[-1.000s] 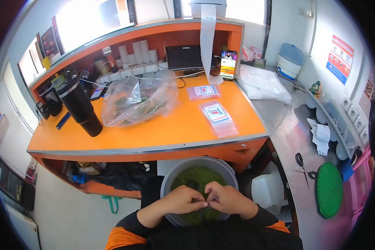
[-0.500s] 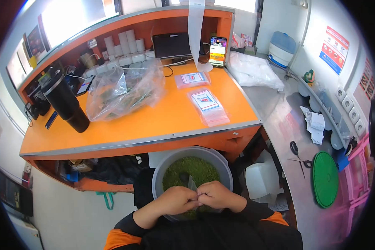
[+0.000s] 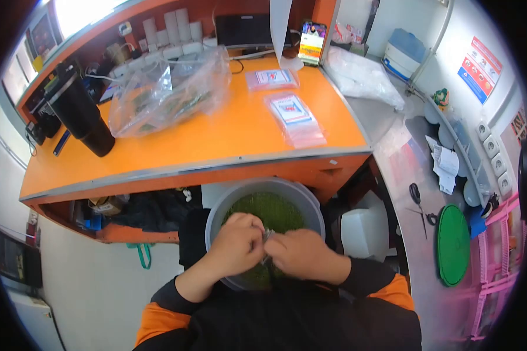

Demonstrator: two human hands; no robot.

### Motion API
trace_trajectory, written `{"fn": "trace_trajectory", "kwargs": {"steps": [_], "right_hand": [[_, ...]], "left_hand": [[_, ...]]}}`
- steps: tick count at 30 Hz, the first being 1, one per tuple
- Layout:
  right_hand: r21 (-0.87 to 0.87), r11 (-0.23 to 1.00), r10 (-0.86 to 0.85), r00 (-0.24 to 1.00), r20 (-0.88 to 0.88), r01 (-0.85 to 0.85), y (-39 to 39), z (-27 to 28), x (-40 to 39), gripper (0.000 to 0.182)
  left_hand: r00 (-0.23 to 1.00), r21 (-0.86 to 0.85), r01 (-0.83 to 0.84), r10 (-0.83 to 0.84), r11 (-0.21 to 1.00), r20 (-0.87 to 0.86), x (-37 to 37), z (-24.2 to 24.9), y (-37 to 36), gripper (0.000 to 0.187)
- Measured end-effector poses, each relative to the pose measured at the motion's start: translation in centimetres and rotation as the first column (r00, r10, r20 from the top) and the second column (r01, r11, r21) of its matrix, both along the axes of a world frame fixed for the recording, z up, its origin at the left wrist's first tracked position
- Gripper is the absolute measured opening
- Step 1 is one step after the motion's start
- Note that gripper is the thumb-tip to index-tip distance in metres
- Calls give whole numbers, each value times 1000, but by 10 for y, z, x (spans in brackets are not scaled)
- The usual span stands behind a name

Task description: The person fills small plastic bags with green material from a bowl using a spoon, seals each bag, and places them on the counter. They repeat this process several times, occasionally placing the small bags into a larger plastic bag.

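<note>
My left hand and my right hand meet over a large grey-white tub. Finely cut green leaf fills the bottom of the tub. Between my pinched fingers is a small clear plastic bag, mostly covered by the hands. Both hands are closed on it, thumbs near each other. What the bag contains cannot be made out.
Beyond the tub stands an orange desk with a black tumbler, a large clear bag of greens, packs of small zip bags and a phone. Scissors and a green lid lie on the metal counter at right.
Both hands have risen slightly and turned, with the small bag now bunched between the fingers. The dark scoop seen in the tub earlier is now hidden. My view has tilted down.
</note>
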State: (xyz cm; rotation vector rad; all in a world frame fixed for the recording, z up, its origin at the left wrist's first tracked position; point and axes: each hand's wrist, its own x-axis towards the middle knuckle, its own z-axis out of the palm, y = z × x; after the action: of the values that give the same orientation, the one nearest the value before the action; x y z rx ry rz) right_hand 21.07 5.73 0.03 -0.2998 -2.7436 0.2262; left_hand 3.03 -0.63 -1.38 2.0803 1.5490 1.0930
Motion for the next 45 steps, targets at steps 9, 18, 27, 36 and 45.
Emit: {"fn": "trace_trajectory", "kwargs": {"steps": [9, 18, 27, 36, 45], "right_hand": [[-319, 930, 207, 977, 48, -181, 2, 18, -9, 13], [-566, 805, -153, 983, 97, 181, 14, 7, -19, 18], [-264, 894, -102, 737, 669, 363, -9, -66, -37, 20], [217, 933, -357, 802, 479, 286, 27, -47, -7, 13], [-168, 906, -209, 756, 620, 388, 17, -8, 13, 27]], "left_hand": [[911, -331, 361, -254, 872, 325, -23, 14, -7, 50], [487, -144, 380, -65, 914, 871, -68, 1, -23, 75], [153, -65, 482, -10, 874, 988, -61, -17, -41, 77], [373, -64, 370, -86, 927, 924, -52, -24, -38, 86], [601, 101, 376, -325, 921, 730, -58, -13, -28, 95]]}}
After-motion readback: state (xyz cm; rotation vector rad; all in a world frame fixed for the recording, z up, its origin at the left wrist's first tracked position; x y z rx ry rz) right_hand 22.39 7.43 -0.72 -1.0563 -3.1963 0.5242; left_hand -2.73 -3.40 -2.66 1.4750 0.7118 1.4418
